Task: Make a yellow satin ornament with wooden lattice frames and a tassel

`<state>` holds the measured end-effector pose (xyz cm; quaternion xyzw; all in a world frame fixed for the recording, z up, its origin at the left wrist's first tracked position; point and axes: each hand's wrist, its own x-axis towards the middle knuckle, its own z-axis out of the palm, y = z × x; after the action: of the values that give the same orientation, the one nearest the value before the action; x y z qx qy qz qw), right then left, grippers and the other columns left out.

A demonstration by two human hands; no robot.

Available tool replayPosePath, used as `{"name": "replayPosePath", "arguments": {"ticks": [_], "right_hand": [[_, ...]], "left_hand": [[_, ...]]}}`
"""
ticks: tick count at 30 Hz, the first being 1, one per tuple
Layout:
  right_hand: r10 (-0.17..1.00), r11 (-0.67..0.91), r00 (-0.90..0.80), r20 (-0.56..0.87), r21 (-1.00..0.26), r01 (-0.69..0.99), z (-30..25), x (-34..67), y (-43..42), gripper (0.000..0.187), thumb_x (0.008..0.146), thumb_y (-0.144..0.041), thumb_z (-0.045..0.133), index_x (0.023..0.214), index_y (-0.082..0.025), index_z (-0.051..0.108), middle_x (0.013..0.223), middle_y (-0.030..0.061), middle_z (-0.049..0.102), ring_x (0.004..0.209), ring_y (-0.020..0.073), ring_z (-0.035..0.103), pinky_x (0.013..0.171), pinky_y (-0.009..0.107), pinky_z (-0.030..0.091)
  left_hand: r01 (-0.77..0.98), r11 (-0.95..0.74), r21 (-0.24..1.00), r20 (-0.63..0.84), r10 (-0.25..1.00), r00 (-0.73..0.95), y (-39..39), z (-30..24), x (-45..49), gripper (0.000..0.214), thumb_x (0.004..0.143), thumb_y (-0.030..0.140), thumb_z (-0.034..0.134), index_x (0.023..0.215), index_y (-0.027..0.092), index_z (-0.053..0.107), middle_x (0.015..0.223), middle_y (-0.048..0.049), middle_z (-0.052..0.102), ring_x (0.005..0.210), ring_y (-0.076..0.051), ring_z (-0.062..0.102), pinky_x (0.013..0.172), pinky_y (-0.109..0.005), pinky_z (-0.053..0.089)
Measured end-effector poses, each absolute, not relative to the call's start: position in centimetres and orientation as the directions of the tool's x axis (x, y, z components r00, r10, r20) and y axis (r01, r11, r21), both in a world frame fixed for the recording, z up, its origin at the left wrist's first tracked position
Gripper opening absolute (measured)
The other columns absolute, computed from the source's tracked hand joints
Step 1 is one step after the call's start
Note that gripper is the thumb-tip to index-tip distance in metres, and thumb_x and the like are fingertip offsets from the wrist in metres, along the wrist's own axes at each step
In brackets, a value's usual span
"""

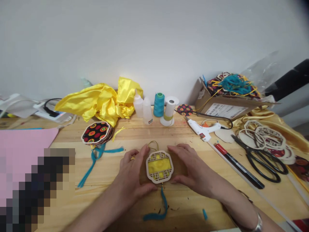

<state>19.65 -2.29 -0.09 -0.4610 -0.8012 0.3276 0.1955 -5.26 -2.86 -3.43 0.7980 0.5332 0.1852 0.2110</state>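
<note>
A sachet-like pendant (159, 165) lies in front of me, with a pale cut-out wooden lattice frame over yellow satin. A thin gold loop (153, 145) rises from its top, and a teal tassel (165, 203) trails from the bottom. My left hand (135, 172) curves around the pendant's left side, thumb and fingers apart, its tips close to the edge; whether they touch it I cannot tell. On the other side, my right hand (188, 164) is spread in a similar curve, with a small gap between palm and frame.
Behind stand teal thread (159, 105), a white spool (170, 111), squeeze bottles (147, 111) and yellow satin (101, 101). Patterned pendants (96, 132) lie left. At right are a glue gun (202, 128), marker (238, 166), scissors (264, 161), wooden frames (270, 137) and a cardboard box (223, 109).
</note>
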Motion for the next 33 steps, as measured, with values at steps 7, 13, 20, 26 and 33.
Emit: {"name": "replayPosePath", "arguments": {"ticks": [7, 13, 20, 26, 33], "right_hand": [[0.876, 0.351, -0.481, 0.014, -0.703, 0.618, -0.26, 19.64, -2.35, 0.075, 0.076, -0.033, 0.07, 0.139, -0.027, 0.032, 0.128, 0.0082, 0.048, 0.121, 0.025, 0.038, 0.103, 0.047, 0.036], [0.887, 0.308, -0.462, 0.002, -0.747, 0.589, -0.37, 19.78, -2.52, 0.074, 0.078, -0.031, 0.069, 0.14, -0.027, 0.029, 0.125, 0.0079, 0.048, 0.117, 0.0225, 0.042, 0.102, 0.045, 0.038], [0.89, 0.276, -0.455, -0.02, -0.772, 0.573, -0.07, 19.77, -2.66, 0.073, 0.079, -0.026, 0.067, 0.141, -0.027, 0.027, 0.125, 0.0061, 0.05, 0.117, 0.0197, 0.045, 0.104, 0.042, 0.036], [0.883, 0.288, -0.469, -0.016, -0.77, 0.569, -0.21, 19.65, -2.73, 0.071, 0.08, -0.025, 0.066, 0.14, -0.026, 0.028, 0.126, 0.0055, 0.051, 0.118, 0.0189, 0.044, 0.105, 0.041, 0.036], [0.916, 0.251, -0.401, -0.017, -0.755, 0.605, -0.1, 20.16, -2.77, 0.07, 0.08, -0.031, 0.067, 0.139, -0.024, 0.029, 0.13, 0.0082, 0.048, 0.12, 0.0203, 0.044, 0.104, 0.041, 0.036]], "left_hand": [[0.76, -0.37, 0.534, 0.074, 0.916, 0.394, -3.04, -3.13, -4.82, 0.1, 0.065, 0.04, 0.075, 0.144, 0.029, 0.015, 0.133, -0.0078, 0.052, 0.118, -0.033, 0.042, 0.1, -0.051, 0.037], [0.76, -0.377, 0.53, 0.078, 0.914, 0.398, -3.11, -3.18, -4.56, 0.098, 0.067, 0.034, 0.074, 0.144, 0.03, 0.012, 0.133, -0.0059, 0.053, 0.118, -0.031, 0.041, 0.1, -0.049, 0.037], [0.76, -0.367, 0.536, 0.081, 0.918, 0.387, -3.04, -2.9, -4.31, 0.096, 0.069, 0.033, 0.072, 0.143, 0.032, 0.011, 0.132, -0.0041, 0.054, 0.116, -0.03, 0.041, 0.099, -0.048, 0.036], [0.766, -0.36, 0.533, 0.051, 0.917, 0.396, -2.96, -2.56, -4.22, 0.095, 0.071, 0.03, 0.071, 0.143, 0.03, 0.011, 0.132, -0.0045, 0.055, 0.118, -0.031, 0.039, 0.1, -0.05, 0.033], [0.756, -0.344, 0.558, 0.045, 0.921, 0.386, -3.14, -2.68, -4.54, 0.104, 0.061, 0.039, 0.079, 0.143, 0.028, 0.016, 0.137, -0.0084, 0.048, 0.122, -0.034, 0.037, 0.102, -0.051, 0.031]]}}
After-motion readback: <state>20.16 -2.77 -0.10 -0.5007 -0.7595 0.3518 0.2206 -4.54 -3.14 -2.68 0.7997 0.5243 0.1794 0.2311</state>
